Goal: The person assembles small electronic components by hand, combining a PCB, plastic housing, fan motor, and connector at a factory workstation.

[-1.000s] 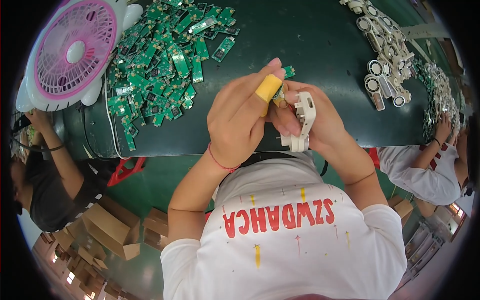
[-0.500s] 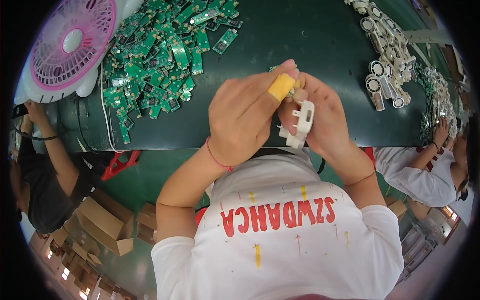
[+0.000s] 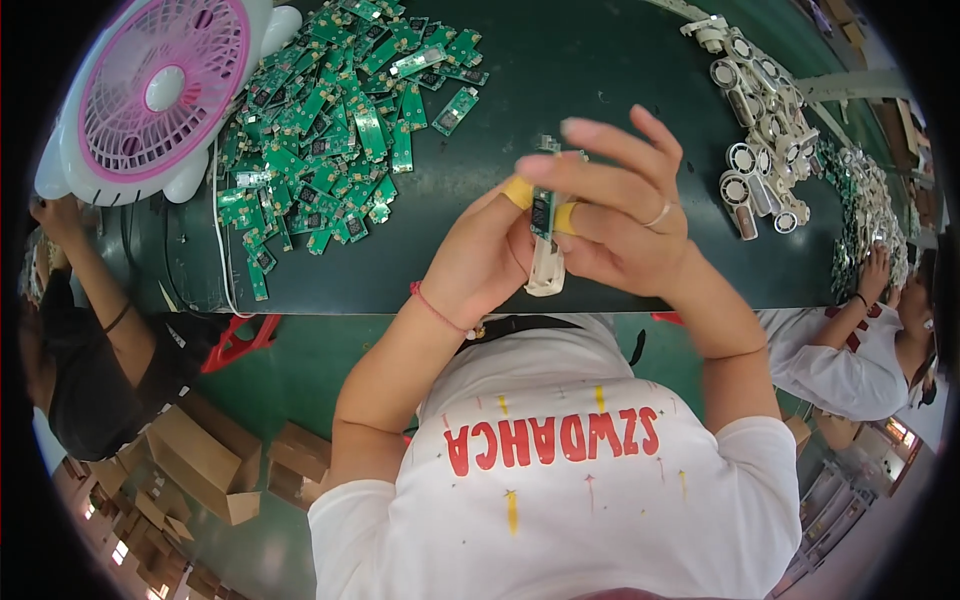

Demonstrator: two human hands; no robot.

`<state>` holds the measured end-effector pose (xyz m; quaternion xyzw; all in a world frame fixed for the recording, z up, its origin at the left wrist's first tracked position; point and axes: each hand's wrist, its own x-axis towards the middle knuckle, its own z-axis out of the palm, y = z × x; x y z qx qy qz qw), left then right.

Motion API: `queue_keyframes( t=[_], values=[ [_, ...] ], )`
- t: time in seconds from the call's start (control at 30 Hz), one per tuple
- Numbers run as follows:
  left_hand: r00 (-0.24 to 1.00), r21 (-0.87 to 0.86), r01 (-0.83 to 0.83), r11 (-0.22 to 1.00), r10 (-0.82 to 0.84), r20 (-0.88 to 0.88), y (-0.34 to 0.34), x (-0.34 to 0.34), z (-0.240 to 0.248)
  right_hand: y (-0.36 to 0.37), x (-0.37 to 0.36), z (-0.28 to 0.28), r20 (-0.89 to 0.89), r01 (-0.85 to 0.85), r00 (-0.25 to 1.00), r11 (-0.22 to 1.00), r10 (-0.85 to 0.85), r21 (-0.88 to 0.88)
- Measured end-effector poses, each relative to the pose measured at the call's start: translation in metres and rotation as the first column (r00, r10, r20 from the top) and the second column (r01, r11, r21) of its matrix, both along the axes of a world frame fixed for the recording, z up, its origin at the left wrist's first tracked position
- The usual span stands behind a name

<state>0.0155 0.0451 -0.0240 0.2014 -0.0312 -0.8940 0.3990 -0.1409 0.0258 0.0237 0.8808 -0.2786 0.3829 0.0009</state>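
Holding a white casing [image 3: 546, 268] upright above the near edge of the green bench [image 3: 600, 70], both hands together. Left hand [image 3: 480, 262] wrapped behind it, yellow tape on the fingertips, grip pressed on the casing's left side. Right hand [image 3: 625, 222] pinching a narrow green board [image 3: 541, 208] against the top of the casing, remaining fingers fanned out above, ring on one. Lower end of casing showing below the fingers; rest hidden by them. Heap of green boards [image 3: 330, 130] far left on bench, well apart from hands. Pink-and-white fan [image 3: 160, 95] beyond the heap at the left corner. Row of white round-headed casings [image 3: 760, 150] to the right. Other people's arms at both bench ends. Cardboard boxes [image 3: 200, 450] on floor lower left.
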Motion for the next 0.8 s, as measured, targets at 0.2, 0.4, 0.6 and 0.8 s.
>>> queue_keyframes(
  t=[0.2, 0.4, 0.6, 0.8],
  values=[
    [0.893, -0.382, -0.149, 0.912, 0.290, 0.344, -0.009, 0.006, 0.010, -0.018, -0.014, 0.006, -0.192, 0.196, 0.967, 0.969, -0.165, 0.153],
    [0.631, -0.763, -0.035, 0.645, 0.607, 0.484, -0.016, 0.012, 0.000, -0.017, -0.023, 0.007, 0.123, -0.122, 0.991, 0.021, -0.059, 0.992],
    [0.482, -0.888, 0.165, 0.430, 0.750, 0.453, -0.016, 0.011, 0.001, -0.002, -0.007, -0.003, 0.520, -0.496, 0.777, 0.163, -0.354, 0.853],
    [0.539, -0.804, -0.020, 0.594, 0.684, 0.492, -0.015, 0.007, 0.009, 0.002, 0.001, -0.026, 0.384, -0.156, 0.885, 0.609, -0.264, 0.778]
  ],
)
